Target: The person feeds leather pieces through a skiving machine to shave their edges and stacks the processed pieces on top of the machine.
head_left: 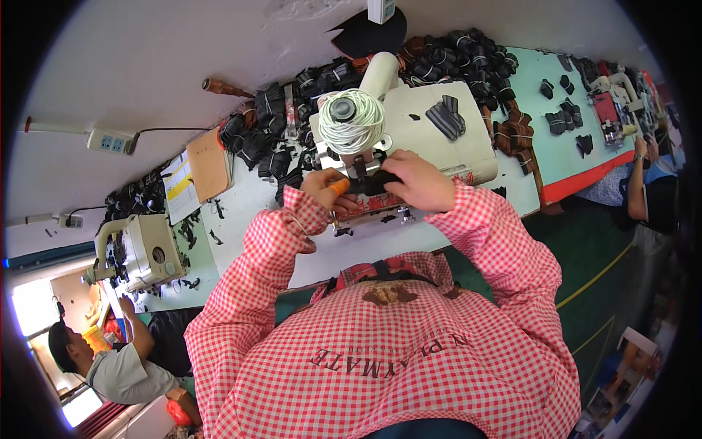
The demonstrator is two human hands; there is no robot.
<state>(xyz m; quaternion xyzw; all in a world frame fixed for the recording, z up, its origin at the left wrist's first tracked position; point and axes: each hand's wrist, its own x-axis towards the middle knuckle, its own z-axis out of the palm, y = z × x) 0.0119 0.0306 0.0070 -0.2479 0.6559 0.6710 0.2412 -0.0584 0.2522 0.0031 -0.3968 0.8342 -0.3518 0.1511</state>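
Head view: your right fingers (398, 165) are gripping a dark piece (376, 181) at the machine (468, 155), left fingers (322, 184) curling beside it, hold unclear; work is seemingly progressing, bundles (442, 55) behind the machine possibly waiting.

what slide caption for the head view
Left hand and right hand at a black piece by a boxy cream machine and round pale cord coil
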